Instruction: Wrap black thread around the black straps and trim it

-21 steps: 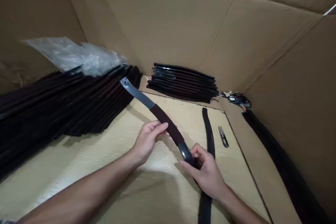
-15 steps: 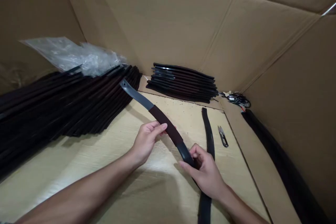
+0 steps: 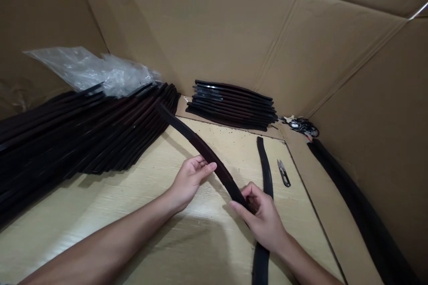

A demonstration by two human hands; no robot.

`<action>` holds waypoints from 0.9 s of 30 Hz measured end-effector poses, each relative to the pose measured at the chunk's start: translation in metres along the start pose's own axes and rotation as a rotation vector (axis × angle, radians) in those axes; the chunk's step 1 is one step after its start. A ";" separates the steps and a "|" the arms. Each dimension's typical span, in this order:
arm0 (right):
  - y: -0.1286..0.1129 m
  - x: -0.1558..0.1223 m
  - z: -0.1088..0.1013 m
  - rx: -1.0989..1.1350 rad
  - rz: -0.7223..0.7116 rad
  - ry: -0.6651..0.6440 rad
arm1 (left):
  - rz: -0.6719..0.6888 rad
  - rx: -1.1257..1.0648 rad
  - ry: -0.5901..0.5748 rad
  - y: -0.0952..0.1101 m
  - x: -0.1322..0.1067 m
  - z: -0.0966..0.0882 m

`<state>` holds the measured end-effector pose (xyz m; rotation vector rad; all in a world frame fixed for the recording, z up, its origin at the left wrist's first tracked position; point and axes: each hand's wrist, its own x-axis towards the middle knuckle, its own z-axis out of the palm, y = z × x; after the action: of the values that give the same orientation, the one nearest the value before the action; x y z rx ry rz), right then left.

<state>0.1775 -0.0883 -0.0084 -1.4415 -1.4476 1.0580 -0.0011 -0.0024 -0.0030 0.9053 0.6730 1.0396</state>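
A long curved black rubber strip (image 3: 200,144) spans my two hands, its far end reaching toward the big stack. My right hand (image 3: 262,216) pinches its near end between thumb and fingers. My left hand (image 3: 190,180) holds it further along, with the fingertips against its edge. Just beyond my right hand, a second black strip (image 3: 265,173) lies flat on the pale wood-grain board (image 3: 133,205), partly hidden by that hand. Small steel thread snips (image 3: 284,173) lie to the right of that strip.
A large heap of dark strips (image 3: 100,131) lies at left, under a crumpled clear plastic bag (image 3: 100,73). A smaller black stack (image 3: 232,104) sits at the back. Cardboard walls (image 3: 207,22) surround the board. A long dark strip (image 3: 361,209) and a small tangled bundle (image 3: 301,126) lie at right.
The held strip has rolled over in my hands, so its grey face with the hole at the far end no longer shows. Only its dark side is visible now.
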 end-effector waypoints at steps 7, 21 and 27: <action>-0.007 -0.003 -0.003 0.189 -0.110 -0.025 | 0.073 -0.029 0.001 -0.001 -0.002 0.001; -0.003 -0.005 0.000 0.217 -0.180 0.009 | 0.083 -0.069 -0.033 0.002 -0.004 0.004; -0.007 -0.007 0.002 0.317 -0.051 -0.074 | 0.051 0.011 -0.019 0.001 -0.005 0.006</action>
<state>0.1738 -0.0951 -0.0022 -1.1452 -1.2918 1.2557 0.0015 -0.0082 0.0010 0.9447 0.6431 1.0723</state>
